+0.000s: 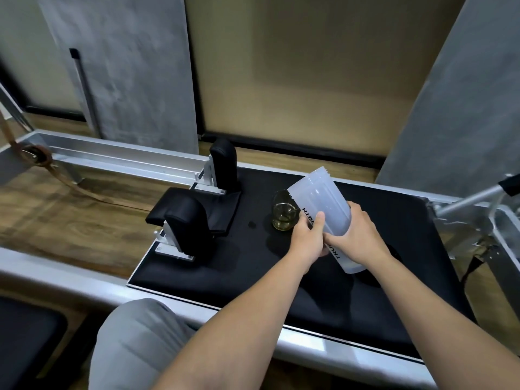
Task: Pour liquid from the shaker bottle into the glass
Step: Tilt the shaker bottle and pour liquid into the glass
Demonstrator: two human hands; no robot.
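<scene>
A translucent white shaker bottle (pixel 323 204) with black lettering and no lid is held in both hands over the black padded platform (pixel 225 266). It leans away from me, its open mouth up and to the far side, above the glass. My left hand (pixel 308 237) grips its left side and my right hand (pixel 356 235) wraps its right side and lower part. The small clear glass (pixel 282 213) stands upright just left of the bottle, holding some yellowish liquid. The bottle's rim hides part of the glass.
Two black padded shoulder rests (pixel 222 167) (pixel 185 223) stand upright on metal brackets at the platform's left end. A small wet spot (pixel 251 224) lies left of the glass. Aluminium frame rails (pixel 121 156) run around the platform over a wooden floor. My knee (pixel 140 339) is in front.
</scene>
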